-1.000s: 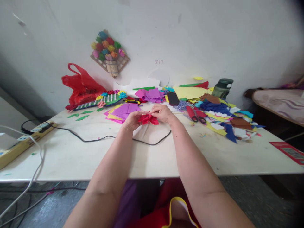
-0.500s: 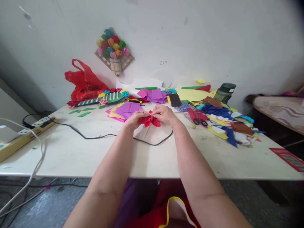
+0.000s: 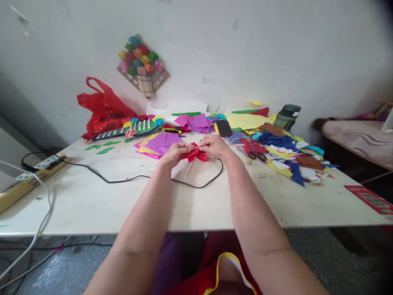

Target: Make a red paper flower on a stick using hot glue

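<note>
Red flower (image 3: 196,154) turned, pinched between both hands (image 3: 174,155) (image 3: 216,147)

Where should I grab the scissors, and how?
Probably take the scissors by their dark finger loops, coming from the near edge of the table: the loops face that way, side by side, while the blades point away.

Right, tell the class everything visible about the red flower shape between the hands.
The red flower shape looks papery, with pointed petals spreading from a bunched middle. It is held over the white tabletop; the left hand grips its left side and the right hand its upper right, both partly hiding it.
</note>
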The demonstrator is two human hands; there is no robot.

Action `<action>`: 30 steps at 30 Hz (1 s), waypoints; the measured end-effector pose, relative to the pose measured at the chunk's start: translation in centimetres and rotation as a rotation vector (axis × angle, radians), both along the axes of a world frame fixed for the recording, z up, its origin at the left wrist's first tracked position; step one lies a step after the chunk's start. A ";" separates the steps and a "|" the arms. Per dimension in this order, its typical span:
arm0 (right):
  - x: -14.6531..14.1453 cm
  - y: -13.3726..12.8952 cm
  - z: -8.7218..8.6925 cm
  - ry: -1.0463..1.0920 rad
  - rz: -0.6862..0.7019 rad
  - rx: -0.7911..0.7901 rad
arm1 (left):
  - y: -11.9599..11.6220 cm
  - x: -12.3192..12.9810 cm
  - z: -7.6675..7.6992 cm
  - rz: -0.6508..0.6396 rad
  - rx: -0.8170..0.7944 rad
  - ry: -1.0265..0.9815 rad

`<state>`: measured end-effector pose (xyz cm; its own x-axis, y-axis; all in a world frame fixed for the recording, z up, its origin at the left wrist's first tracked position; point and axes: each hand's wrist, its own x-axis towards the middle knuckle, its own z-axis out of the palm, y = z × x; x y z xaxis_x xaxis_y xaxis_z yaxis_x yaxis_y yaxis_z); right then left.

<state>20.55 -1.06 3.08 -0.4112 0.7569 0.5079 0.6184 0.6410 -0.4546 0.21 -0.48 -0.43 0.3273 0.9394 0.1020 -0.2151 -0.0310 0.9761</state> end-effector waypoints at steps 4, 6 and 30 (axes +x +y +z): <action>0.2 -0.2 0.2 -0.054 -0.048 0.003 | 0.2 0.0 -0.1 -0.002 0.024 -0.010; 0.2 -0.3 0.4 -0.085 -0.075 -0.008 | 0.1 0.1 0.0 -0.002 0.031 -0.019; 3.5 0.1 -0.5 -0.139 -0.784 -0.218 | -0.1 -1.1 -0.2 0.120 0.183 0.112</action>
